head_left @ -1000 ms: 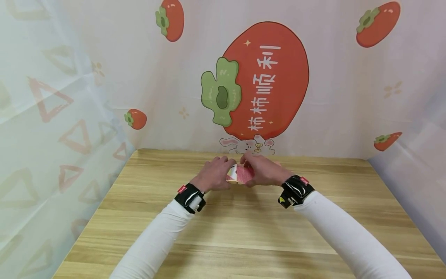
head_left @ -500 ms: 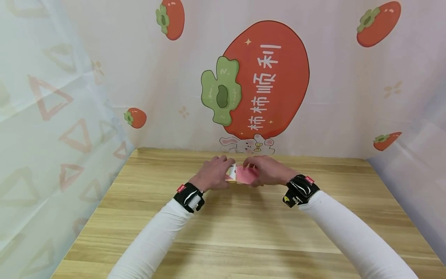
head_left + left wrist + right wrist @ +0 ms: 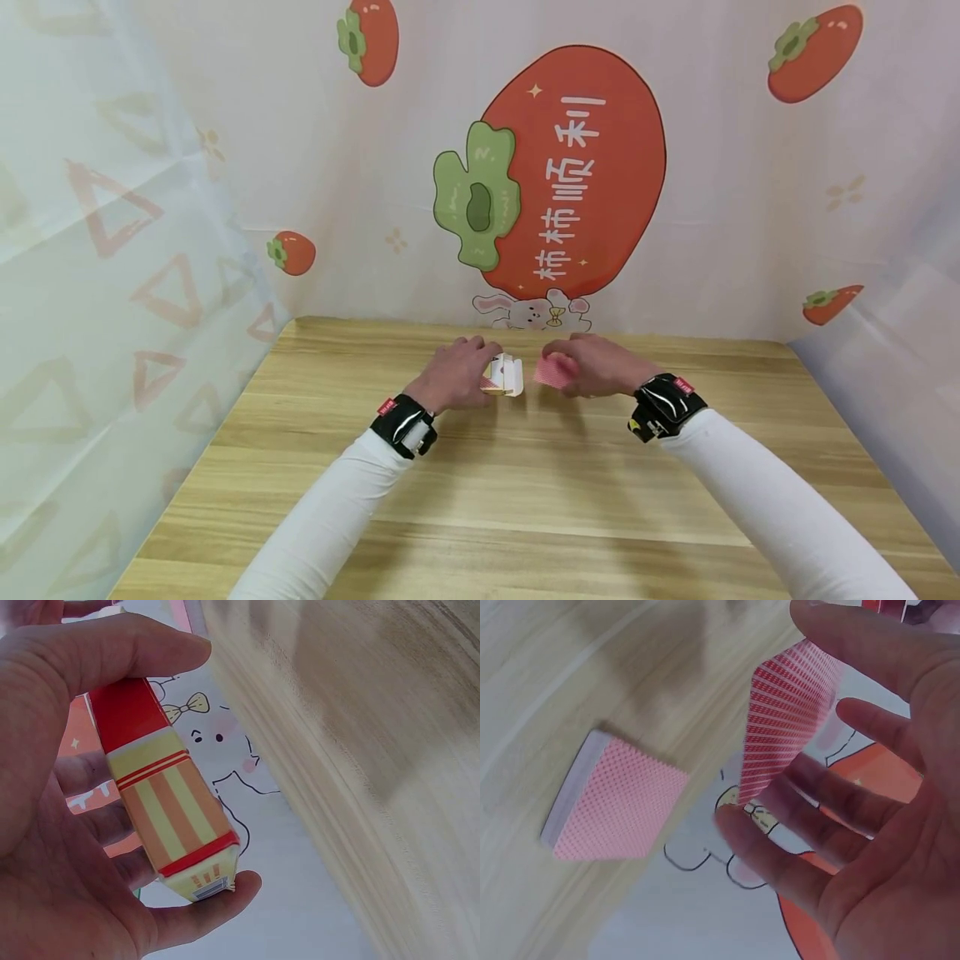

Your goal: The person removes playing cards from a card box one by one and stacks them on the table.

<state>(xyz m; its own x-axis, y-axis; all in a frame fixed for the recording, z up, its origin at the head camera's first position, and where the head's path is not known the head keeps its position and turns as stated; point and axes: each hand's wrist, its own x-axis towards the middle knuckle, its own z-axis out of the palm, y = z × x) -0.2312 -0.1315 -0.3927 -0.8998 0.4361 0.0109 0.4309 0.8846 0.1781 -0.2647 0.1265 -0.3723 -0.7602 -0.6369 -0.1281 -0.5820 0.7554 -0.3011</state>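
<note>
My left hand (image 3: 452, 375) grips a small playing card box (image 3: 495, 387) above the far part of the table. Its white flap (image 3: 516, 377) stands out at the right end. In the left wrist view, the striped red and yellow side of the card box (image 3: 172, 802) lies between thumb and fingers. Just to the right, my right hand (image 3: 603, 367) pinches a red-backed playing card (image 3: 556, 371); whether it is one card or a few, I cannot tell. A stack of playing cards (image 3: 619, 799) lies face down near that hand in the right wrist view.
Both hands are over the back part of a wooden table (image 3: 480, 500). Close behind its far edge hangs a pale cloth backdrop (image 3: 720, 208) printed with persimmons and a rabbit. More cloth (image 3: 150, 292) borders the left side.
My right hand has moved right with the playing card, away from the box. The card came clear of the box's end, and the white flap shows there now. My left hand has barely moved.
</note>
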